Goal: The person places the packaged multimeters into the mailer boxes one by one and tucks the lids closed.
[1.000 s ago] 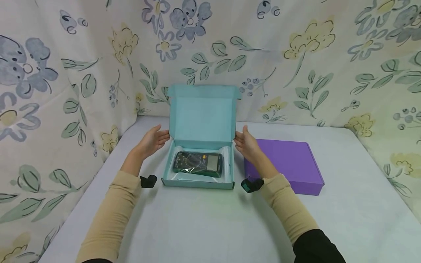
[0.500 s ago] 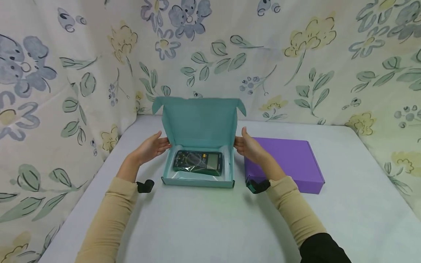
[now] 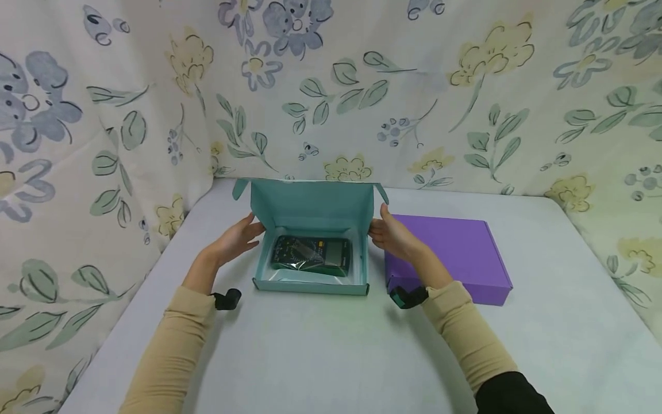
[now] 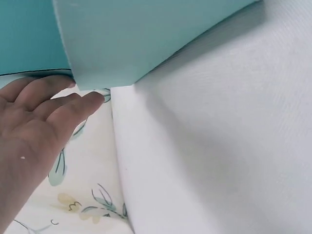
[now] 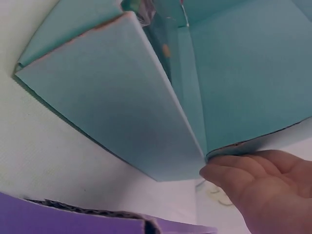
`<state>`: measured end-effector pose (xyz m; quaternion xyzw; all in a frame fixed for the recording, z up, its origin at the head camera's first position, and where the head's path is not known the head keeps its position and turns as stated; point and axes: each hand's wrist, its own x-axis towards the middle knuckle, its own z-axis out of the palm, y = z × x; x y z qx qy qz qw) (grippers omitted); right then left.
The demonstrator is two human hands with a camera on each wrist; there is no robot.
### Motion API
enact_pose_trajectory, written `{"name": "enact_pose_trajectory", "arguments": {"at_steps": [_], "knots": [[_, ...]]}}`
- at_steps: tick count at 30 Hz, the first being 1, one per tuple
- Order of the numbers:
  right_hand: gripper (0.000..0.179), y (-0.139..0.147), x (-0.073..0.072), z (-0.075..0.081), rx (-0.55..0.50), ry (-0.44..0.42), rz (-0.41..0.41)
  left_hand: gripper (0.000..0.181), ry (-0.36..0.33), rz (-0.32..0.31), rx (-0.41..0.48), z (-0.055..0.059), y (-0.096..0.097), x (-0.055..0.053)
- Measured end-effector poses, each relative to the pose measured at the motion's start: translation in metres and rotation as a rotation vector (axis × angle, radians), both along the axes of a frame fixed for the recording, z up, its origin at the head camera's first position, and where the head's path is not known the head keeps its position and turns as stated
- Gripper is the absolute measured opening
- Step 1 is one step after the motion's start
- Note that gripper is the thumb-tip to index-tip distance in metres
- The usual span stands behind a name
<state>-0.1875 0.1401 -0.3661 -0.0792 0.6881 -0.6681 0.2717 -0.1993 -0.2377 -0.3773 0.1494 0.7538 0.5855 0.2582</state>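
A teal cardboard mailer box (image 3: 312, 288) stands on the table with its lid (image 3: 312, 204) raised and tilted forward over the tray. Inside lies a black multimeter (image 3: 310, 255) in clear plastic, its dial to the left and its screen to the right. My left hand (image 3: 235, 241) is at the box's back left corner, with fingertips (image 4: 48, 87) against the lid's edge. At the opposite back corner, my right hand (image 3: 395, 237) has its extended fingers (image 5: 234, 168) behind the lid's side edge. The lid's outer face is hidden in the head view.
To the right of the teal box lies a shut purple box (image 3: 450, 253), partly behind my right forearm. A white cloth covers the table (image 3: 320, 356). Behind and to the left hangs a floral curtain (image 3: 331, 86).
The lid has swung forward and down from nearly upright, and its side flaps have spread out. Both hands have stayed near the back corners. The multimeter has not moved in the box.
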Motion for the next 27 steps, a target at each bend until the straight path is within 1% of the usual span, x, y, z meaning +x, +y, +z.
{"name": "enact_pose_trajectory", "arguments": {"at_steps": [4, 7, 10, 14, 17, 19, 21, 24, 27], "knots": [[0.087, -0.001, 0.000, -0.001, 0.009, 0.028, 0.007, 0.072, -0.033, -0.002, 0.023, -0.002, 0.006, -0.001], [0.092, -0.003, -0.002, -0.002, 0.011, 0.039, 0.003, 0.073, -0.047, 0.009, 0.018, -0.004, 0.010, -0.003], [0.096, -0.005, -0.002, -0.004, 0.003, 0.040, -0.001, 0.075, -0.050, 0.010, 0.016, -0.006, 0.012, -0.004], [0.103, -0.008, 0.001, -0.006, 0.003, 0.065, 0.023, 0.075, -0.054, -0.007, 0.033, -0.010, 0.012, -0.004], [0.107, -0.010, 0.003, -0.008, 0.007, 0.081, 0.037, 0.075, -0.056, -0.008, 0.050, -0.011, 0.011, -0.003], [0.107, -0.010, 0.004, -0.009, 0.002, 0.078, 0.040, 0.073, -0.055, -0.003, 0.065, -0.011, 0.010, -0.001], [0.104, -0.010, 0.005, -0.009, -0.008, 0.067, 0.035, 0.071, -0.043, 0.017, 0.069, -0.011, 0.008, 0.001], [0.096, -0.009, 0.005, -0.010, -0.024, 0.056, 0.026, 0.067, -0.003, 0.058, 0.053, -0.013, 0.003, 0.002], [0.087, -0.007, 0.006, -0.009, -0.052, 0.062, 0.001, 0.063, 0.033, 0.101, 0.048, -0.010, -0.002, 0.004]]}}
